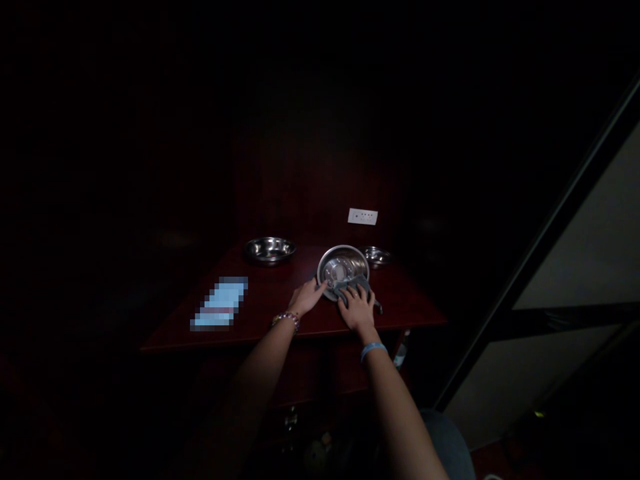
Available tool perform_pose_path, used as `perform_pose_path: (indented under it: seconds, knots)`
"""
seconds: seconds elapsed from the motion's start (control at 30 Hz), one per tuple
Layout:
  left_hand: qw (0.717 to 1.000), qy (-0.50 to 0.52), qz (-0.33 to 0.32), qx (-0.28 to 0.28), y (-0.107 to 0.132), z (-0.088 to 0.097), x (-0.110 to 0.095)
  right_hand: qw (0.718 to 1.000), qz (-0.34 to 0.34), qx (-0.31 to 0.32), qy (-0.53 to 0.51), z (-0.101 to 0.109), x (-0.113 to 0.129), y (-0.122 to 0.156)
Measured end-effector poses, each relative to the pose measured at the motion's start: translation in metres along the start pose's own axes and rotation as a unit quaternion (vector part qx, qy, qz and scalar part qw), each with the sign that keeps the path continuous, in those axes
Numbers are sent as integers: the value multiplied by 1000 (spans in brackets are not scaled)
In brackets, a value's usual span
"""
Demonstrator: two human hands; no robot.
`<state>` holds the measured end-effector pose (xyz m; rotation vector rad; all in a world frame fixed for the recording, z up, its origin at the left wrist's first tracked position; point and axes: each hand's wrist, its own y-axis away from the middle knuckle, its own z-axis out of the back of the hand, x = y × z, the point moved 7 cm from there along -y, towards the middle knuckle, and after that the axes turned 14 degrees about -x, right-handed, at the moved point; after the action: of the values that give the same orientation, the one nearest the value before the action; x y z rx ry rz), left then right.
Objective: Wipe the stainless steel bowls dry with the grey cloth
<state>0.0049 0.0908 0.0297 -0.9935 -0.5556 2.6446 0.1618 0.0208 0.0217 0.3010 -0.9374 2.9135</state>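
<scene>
A steel bowl stands tilted toward me on a dark red table. My left hand grips the bowl's near left rim, fingers curled on it. My right hand presses a grey cloth against the bowl's lower right edge, fingers closed on the cloth. A beaded bracelet sits on my left wrist, a light blue band on my right.
A second, wider steel bowl rests at the back left, and a small steel bowl behind the held one. A blurred light blue item lies at the left. A white socket plate is on the wall. The surroundings are very dark.
</scene>
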Motion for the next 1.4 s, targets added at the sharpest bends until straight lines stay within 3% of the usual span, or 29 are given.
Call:
perform_pose_path:
  seconds: [0.37,0.73,0.93,1.1,1.4]
  knots:
    - [999,9,-50,2,1,-2,-4,1000,16,11,-14,-1,0,1]
    - [999,-7,-40,0,-2,-5,-1,999,29,6,-24,-1,1,1]
    - [999,-22,-39,-1,-1,-4,-3,998,-23,-57,7,8,-4,2]
    - [999,-15,-44,2,0,-4,-6,996,-46,-73,23,10,-6,3]
    - [1000,0,-30,-2,5,7,-14,998,-41,-34,32,9,-4,3]
